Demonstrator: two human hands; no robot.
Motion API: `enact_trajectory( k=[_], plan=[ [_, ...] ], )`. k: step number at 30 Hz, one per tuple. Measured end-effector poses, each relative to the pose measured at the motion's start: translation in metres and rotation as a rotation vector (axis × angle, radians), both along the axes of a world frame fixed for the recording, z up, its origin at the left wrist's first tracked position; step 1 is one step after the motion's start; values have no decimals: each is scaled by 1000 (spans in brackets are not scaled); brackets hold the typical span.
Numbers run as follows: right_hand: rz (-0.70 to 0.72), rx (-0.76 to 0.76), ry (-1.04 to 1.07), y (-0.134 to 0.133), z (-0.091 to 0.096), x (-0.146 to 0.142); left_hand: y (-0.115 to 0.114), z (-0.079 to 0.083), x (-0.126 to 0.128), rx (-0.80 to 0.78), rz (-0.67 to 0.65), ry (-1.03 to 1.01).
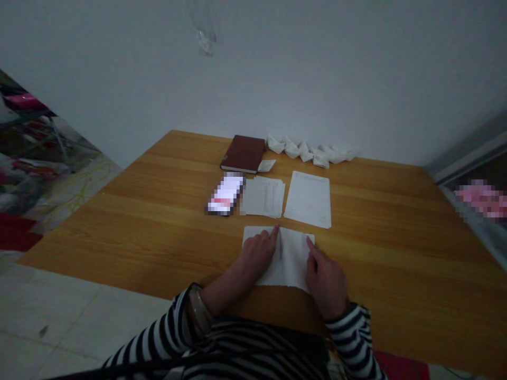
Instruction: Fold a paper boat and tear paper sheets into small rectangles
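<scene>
A white sheet of paper (291, 258) lies near the front edge of the wooden table (138, 211). My left hand (257, 256) rests on its left part, forefinger stretched toward the top edge, other fingers curled. My right hand (327, 282) presses on the sheet's right edge, forefinger pointing forward, other fingers curled. Neither hand grips anything; both press the paper flat.
Behind the sheet lie a lit phone (225, 194), a stack of printed papers (263, 197) and a single white sheet (309, 199). At the back, by the wall, sit a dark red notebook (243, 153), a small paper scrap (266, 165) and several folded paper shapes (311, 150).
</scene>
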State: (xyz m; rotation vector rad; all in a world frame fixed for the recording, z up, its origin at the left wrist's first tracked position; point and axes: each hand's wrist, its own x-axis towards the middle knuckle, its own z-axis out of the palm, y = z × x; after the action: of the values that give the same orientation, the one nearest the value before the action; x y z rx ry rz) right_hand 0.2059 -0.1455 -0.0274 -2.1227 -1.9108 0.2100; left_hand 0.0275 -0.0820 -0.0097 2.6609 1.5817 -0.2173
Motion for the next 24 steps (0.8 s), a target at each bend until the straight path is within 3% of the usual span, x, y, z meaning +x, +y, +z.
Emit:
enact_trajectory(
  k=[10, 18, 24],
  plan=[
    [-46, -79, -25, -1, 9, -7, 1, 3, 4, -27, 14, 32],
    [-55, -29, -95, -7, 6, 3, 1, 2, 2, -52, 10, 19],
    [-85, -48, -71, -7, 5, 3, -14, -4, -12, 108, -16, -147]
  ],
)
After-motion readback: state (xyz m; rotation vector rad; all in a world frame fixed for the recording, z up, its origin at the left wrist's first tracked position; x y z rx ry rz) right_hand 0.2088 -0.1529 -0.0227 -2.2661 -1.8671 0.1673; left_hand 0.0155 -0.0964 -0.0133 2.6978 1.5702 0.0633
